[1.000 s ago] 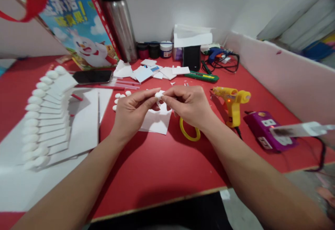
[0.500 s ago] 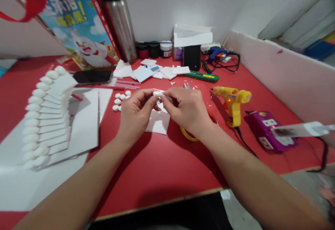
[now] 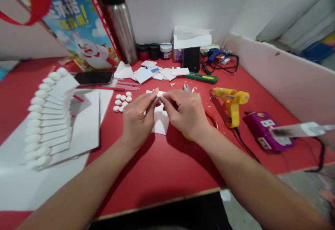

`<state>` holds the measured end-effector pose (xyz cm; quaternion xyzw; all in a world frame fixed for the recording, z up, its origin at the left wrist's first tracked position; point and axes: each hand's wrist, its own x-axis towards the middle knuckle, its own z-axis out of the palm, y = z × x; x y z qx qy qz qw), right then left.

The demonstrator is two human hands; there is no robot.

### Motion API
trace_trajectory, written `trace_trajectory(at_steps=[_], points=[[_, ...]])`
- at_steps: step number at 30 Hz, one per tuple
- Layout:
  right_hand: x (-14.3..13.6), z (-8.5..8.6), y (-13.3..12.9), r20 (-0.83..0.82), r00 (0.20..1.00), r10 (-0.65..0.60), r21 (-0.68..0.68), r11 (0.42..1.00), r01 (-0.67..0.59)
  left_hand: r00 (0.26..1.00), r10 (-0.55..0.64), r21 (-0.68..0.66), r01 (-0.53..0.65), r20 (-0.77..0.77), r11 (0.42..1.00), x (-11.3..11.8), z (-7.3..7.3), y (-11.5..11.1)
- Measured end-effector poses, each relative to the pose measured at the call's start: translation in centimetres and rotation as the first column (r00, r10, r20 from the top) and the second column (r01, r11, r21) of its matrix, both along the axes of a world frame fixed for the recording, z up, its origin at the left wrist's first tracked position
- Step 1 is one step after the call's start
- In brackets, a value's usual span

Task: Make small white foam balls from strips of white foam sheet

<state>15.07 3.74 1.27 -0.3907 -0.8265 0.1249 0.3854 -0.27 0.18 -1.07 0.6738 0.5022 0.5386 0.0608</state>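
Note:
Near the middle of the red table, my left hand (image 3: pixel 140 116) and my right hand (image 3: pixel 184 113) meet fingertip to fingertip. Both pinch one small white rounded piece (image 3: pixel 159 95), mostly covered by the fingers. Beneath them lies a white card (image 3: pixel 160 121). Several similar white discs (image 3: pixel 120 102) are grouped just left of my left hand. Scissors with orange and yellow handles (image 3: pixel 211 119) lie partly under my right hand, their blades pointing away. On the left stands a curved stair of white board steps (image 3: pixel 56 128), edged with white rounded pieces.
A yellow glue gun (image 3: pixel 232 104) with a lit orange light stands at right, beside a purple power box (image 3: pixel 264 128). Behind are board scraps (image 3: pixel 142 73), a green utility knife (image 3: pixel 201 78), a phone (image 3: pixel 93 78), paint jars (image 3: pixel 154 51) and a steel bottle (image 3: pixel 119 27).
My left hand has turned, and its fingers now cover more of the small white piece. My right hand keeps its pinch with little movement. The view has shifted slightly.

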Motion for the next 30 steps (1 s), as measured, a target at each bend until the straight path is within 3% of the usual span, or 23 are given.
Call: trace_trajectory(at_steps=[2, 6, 9, 12, 15, 18, 24, 26, 28, 30], points=[[0.2, 0.1, 0.2, -0.032, 0.999, 0.017, -0.020, 1.000, -0.017, 0.997, -0.047, -0.046, 0.050, 0.061, 0.998, -0.1, 0.1, 0.0], [0.7, 0.3, 0.7, -0.085, 0.993, 0.080, -0.048, 0.995, -0.084, 0.925, -0.077, -0.206, 0.163, 0.371, 0.965, -0.7, 0.5, 0.3], [1.1, 0.4, 1.1, -0.122, 0.978, 0.172, -0.065, 0.981, -0.180, 0.832, -0.117, -0.313, 0.329, 0.543, 0.891, -1.7, 0.9, 0.8], [1.3, 0.4, 1.4, -0.139, 0.963, 0.231, -0.080, 0.967, -0.243, 0.801, -0.170, -0.356, 0.432, 0.575, 0.829, -2.4, 1.3, 1.0], [1.2, 0.5, 1.5, -0.122, 0.968, 0.219, -0.117, 0.965, -0.233, 0.821, -0.194, -0.363, 0.433, 0.537, 0.825, -2.4, 1.6, 0.9], [1.0, 0.3, 1.3, -0.074, 0.985, 0.158, -0.163, 0.972, -0.169, 0.866, -0.179, -0.353, 0.368, 0.468, 0.860, -1.8, 1.6, 0.7], [0.2, -0.1, 0.5, 0.146, 0.989, -0.020, -0.013, 1.000, 0.022, 0.912, -0.098, -0.316, 0.237, 0.399, 0.919, -0.6, 0.9, 0.6], [0.1, 0.2, 0.5, 0.067, 0.998, 0.014, -0.133, 0.991, -0.005, 0.909, -0.111, -0.320, 0.253, 0.402, 0.913, -0.8, 0.8, 0.7], [0.2, 0.6, 0.7, -0.158, 0.986, 0.054, -0.410, 0.905, -0.115, 0.902, -0.138, -0.329, 0.287, 0.409, 0.899, -1.2, 0.9, 0.9], [0.3, 1.0, 1.1, -0.402, 0.916, 0.001, -0.679, 0.671, -0.299, 0.898, -0.151, -0.334, 0.304, 0.414, 0.892, -1.6, 1.0, 1.0]])
